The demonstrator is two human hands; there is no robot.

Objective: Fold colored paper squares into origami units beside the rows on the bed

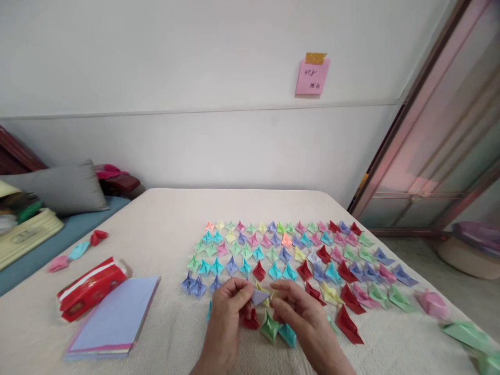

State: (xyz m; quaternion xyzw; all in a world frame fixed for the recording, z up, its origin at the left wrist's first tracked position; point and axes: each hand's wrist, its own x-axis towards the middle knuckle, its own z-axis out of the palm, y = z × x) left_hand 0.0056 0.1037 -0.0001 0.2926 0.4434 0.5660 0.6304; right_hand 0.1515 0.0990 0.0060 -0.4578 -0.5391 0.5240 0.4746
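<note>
A small lavender folded paper is pinched between the thumb and fingers of my left hand. My right hand hovers just right of it, fingers bent and thumb apart, with no paper visibly gripped. A yellow folded paper shows behind, between the two hands. Below my fingers lie a green paper boat, a blue one and a red one, the red partly hidden by my left hand. Beyond them, rows of coloured paper boats cover the white cloth.
On the left lie a stack of coloured paper sheets, a red tissue packet and several loose folded papers. At the right edge are a pink and a green folded paper. A pink note is taped to the wall.
</note>
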